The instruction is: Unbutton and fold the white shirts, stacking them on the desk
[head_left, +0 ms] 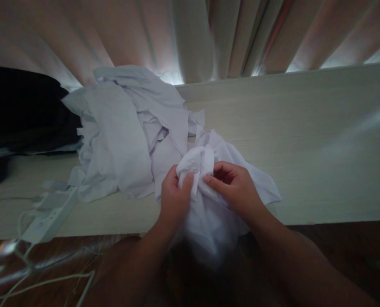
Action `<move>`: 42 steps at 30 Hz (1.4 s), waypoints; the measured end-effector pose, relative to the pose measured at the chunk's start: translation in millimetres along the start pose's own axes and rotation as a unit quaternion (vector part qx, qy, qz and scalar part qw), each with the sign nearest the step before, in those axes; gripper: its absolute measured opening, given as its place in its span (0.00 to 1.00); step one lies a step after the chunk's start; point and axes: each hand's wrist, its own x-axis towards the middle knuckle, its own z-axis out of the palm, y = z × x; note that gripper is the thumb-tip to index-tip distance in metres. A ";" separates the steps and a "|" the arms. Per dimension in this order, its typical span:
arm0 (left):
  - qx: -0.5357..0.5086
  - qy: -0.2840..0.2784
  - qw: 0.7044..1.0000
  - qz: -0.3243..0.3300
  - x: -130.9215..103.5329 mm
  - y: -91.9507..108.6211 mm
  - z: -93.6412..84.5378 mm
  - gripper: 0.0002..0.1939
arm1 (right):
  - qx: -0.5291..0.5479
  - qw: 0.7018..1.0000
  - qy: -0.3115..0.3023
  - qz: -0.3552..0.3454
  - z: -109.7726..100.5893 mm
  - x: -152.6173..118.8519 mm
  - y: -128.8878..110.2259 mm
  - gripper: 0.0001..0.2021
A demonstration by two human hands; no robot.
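A crumpled white garment, perhaps a shirt, is bunched up between my two hands at the front of the pale ledge. My left hand grips its left side, thumb on top of a folded band of cloth. On the other side, my right hand pinches the cloth between thumb and fingers. Part of the garment spreads on the ledge behind and right of my right hand, and its lower end hangs blurred over the front edge. Just beyond my left hand lies a heap of white clothes, close against the held garment.
The pale ledge runs across the view, with curtains along its back. At the left are dark clothes and a white power strip with plugs. Cables trail down over the dark wooden floor.
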 end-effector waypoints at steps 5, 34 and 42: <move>0.030 0.034 0.999 0.025 -2.3 0.4 2.7 0.06 | -0.128 0.985 0.092 -0.065 4.2 -4.2 -7.9 0.05; 0.140 0.021 0.988 0.058 -4.9 -2.0 -0.9 0.08 | -0.121 0.986 0.103 -0.054 10.8 -7.8 -6.4 0.02; 0.128 0.013 0.989 0.070 -9.1 1.1 3.3 0.08 | -0.128 0.983 0.119 -0.052 12.0 -9.6 -7.8 0.02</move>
